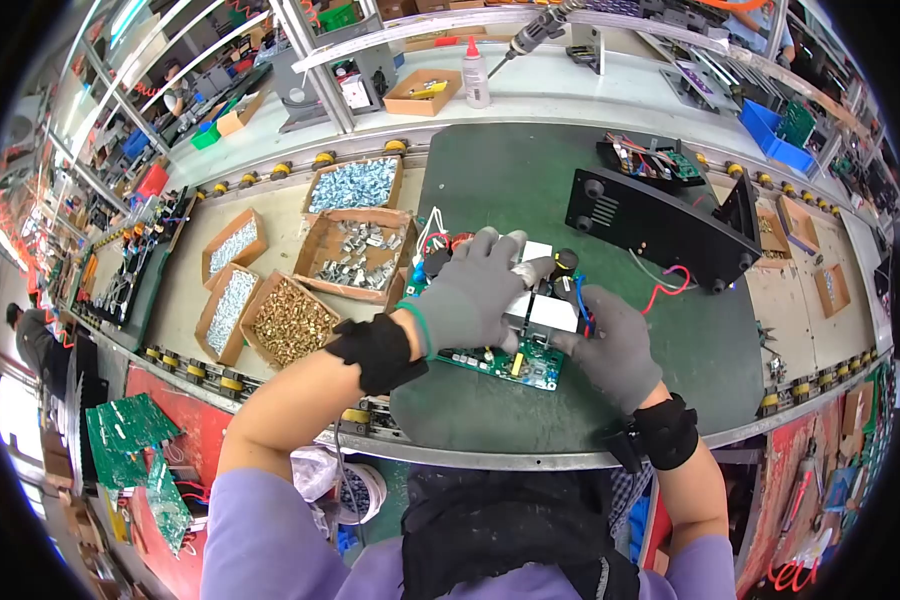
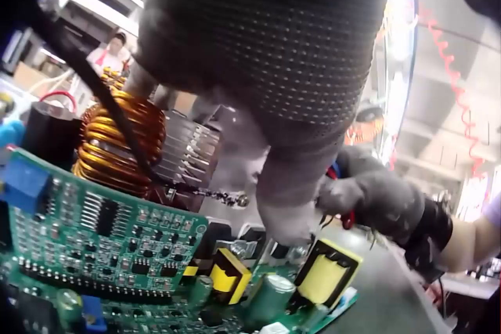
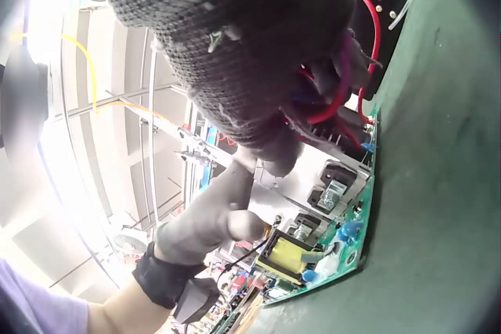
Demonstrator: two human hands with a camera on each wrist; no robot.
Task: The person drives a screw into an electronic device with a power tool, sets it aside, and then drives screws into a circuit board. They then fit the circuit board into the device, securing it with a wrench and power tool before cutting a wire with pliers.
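Note:
A green circuit board (image 1: 540, 372) with pale metal heat sinks lies on the dark green mat. My gloved left hand (image 1: 475, 292) spans the board from the left and grips it, thumb on the near side and fingers over the heat sinks. Copper coils (image 2: 121, 142) and yellow transformers (image 2: 329, 275) stand on the board close to that hand. At the board's right side, my gloved right hand (image 1: 615, 350) grips it, thumb against a heat sink (image 1: 553, 313). Red wire (image 3: 333, 107) passes by the right fingers, whose tips are partly hidden.
A black metal case (image 1: 660, 228) stands tilted at the back right, its loose wires trailing towards the board. Cardboard boxes of silver screws (image 1: 355, 185), metal clips (image 1: 355, 255) and brass-coloured parts (image 1: 290, 320) sit at the left. A screwdriver (image 1: 535, 32) hangs above a red-capped bottle (image 1: 475, 78).

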